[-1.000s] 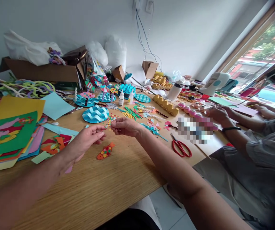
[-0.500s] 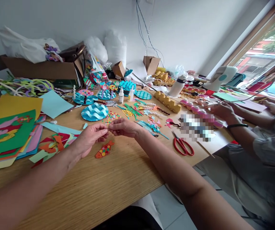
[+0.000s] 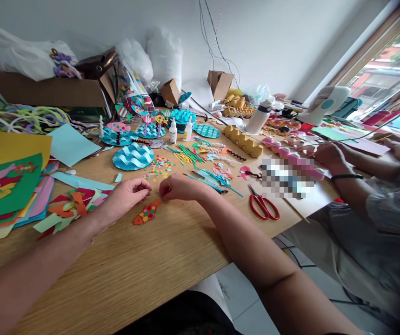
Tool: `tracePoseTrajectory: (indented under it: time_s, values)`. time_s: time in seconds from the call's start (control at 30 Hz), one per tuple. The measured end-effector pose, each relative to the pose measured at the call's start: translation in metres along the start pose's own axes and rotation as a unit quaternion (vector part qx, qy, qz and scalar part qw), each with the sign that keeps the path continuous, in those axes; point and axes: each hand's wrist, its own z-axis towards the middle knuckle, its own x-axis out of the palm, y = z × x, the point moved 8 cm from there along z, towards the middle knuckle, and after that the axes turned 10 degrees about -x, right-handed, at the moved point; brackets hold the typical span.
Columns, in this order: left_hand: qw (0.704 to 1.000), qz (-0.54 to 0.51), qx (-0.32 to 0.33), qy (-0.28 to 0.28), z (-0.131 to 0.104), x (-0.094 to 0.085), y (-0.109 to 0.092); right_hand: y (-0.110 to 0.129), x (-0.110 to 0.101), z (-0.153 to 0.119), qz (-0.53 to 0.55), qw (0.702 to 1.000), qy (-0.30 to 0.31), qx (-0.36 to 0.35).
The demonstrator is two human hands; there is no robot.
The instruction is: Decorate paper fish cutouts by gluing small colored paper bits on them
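Observation:
An orange paper fish [image 3: 146,213] covered in coloured dots lies flat on the table. My left hand [image 3: 130,193] hovers just above and left of it, thumb and fingertips curled together; whatever they pinch is too small to make out. Close by the fish's tail is my right hand [image 3: 179,187], its fingers bent down and closed, the tips partly hidden. Beyond both hands lie scattered small paper dots [image 3: 161,168] in many colours. A blue disc with pale wavy strips [image 3: 133,156] sits behind my left hand.
Red-handled scissors [image 3: 263,207] and a thin stick [image 3: 296,210] lie right. Coloured sheets [image 3: 10,186] and paper scraps [image 3: 72,207] are left. Two glue bottles [image 3: 173,131] stand behind the dots. A co-worker's hands [image 3: 330,158] are at a pink egg-carton strip [image 3: 283,153].
My hands were together at the fingertips and are now apart. The right hand has come down beside the fish's tail; the left has drawn slightly left. The view has shifted a little.

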Motion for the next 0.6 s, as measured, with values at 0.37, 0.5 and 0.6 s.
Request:
tracePoseTrajectory:
  time_s: [0.37,0.5,0.6]
  values:
    - [0.998,0.058,0.001,-0.007,-0.004,0.003,0.000,0.012,0.003,0.001,-0.083,0.995,0.015,-0.044]
    - [0.999,0.052,0.007,0.000,0.002,0.004,0.007,0.014,0.006,0.000,-0.076,0.995,0.027,-0.061]
    - [0.999,0.042,0.011,0.004,0.004,0.005,0.010,0.014,0.007,0.000,-0.067,0.995,0.034,-0.060]
